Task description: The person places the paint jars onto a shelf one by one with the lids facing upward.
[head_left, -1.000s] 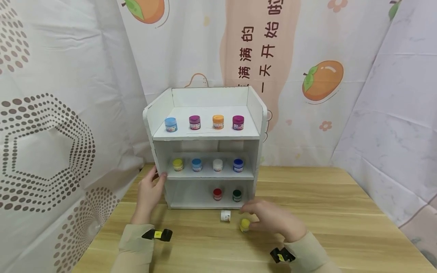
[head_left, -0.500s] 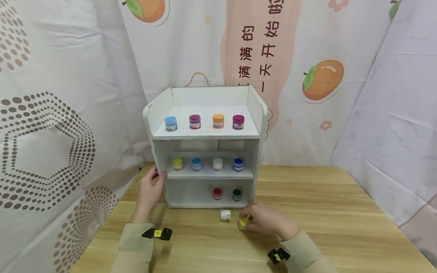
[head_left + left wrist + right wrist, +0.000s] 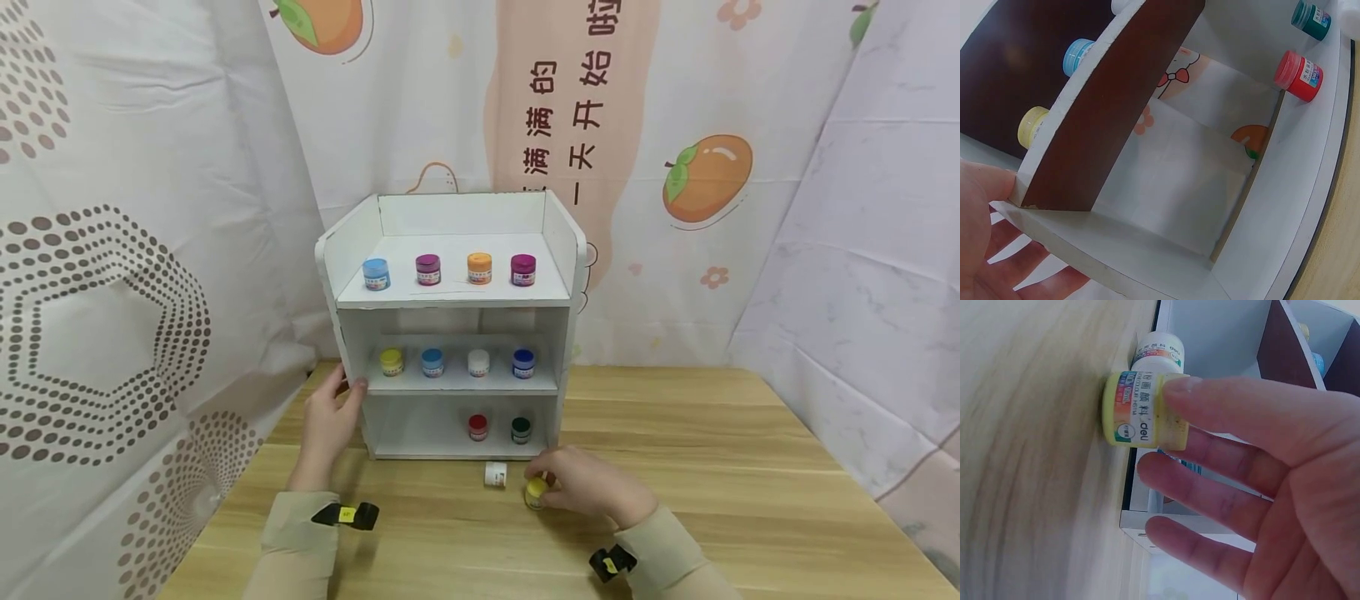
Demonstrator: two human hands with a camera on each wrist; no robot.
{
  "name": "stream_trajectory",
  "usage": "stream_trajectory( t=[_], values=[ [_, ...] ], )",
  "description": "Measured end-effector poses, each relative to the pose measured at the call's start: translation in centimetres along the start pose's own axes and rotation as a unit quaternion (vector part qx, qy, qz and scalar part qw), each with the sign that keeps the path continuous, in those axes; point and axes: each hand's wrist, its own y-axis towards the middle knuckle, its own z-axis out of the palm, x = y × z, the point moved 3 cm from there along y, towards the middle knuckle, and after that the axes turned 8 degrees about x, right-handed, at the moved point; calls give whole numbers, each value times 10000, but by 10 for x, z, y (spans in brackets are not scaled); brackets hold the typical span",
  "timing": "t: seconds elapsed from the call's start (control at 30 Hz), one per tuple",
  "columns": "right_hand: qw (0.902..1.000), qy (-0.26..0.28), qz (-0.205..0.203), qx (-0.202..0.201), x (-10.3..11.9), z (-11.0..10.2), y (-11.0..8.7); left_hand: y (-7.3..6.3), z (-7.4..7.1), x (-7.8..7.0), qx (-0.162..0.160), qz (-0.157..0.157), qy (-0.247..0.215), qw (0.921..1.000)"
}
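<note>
My right hand (image 3: 592,483) pinches a small yellow paint jar (image 3: 1141,412) around its lid, thumb on the near side and fingers beyond. The jar stands low at the wooden tabletop, in front of the shelf's right end. Just left of it in the head view, a white paint jar (image 3: 495,474) lies on the table. My left hand (image 3: 330,421) holds the left side panel of a white shelf unit (image 3: 453,303). In the left wrist view its thumb (image 3: 988,181) lies at the front edge and the other fingers reach round the outside.
Blue, orange and purple jars (image 3: 523,270) line the top shelf. On the middle shelf stand a yellow jar (image 3: 392,362) and several others. A red jar (image 3: 477,427) and a dark green jar (image 3: 521,430) sit on the bottom shelf. A printed curtain (image 3: 637,283) hangs behind.
My right hand has moved slightly left and its fingers have closed round the yellow paint jar's lid. The jar has shifted slightly. My left hand keeps its place on the shelf unit.
</note>
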Motion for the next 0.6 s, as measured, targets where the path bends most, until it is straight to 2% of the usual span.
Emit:
stream_trajectory(
  t=[0.2, 0.43, 0.6],
  values=[
    [9996, -17, -174, -229, 3, -7, -2, 0, 1, -1, -18, 58, -10, 10000],
    [9938, -279, -717, -807, 12, -19, -8, 0, 1, -1, -33, 77, -29, 10000],
    [9933, -327, -691, -862, 14, -22, -9, -1, 1, -2, -47, 64, -27, 10000]
  ],
)
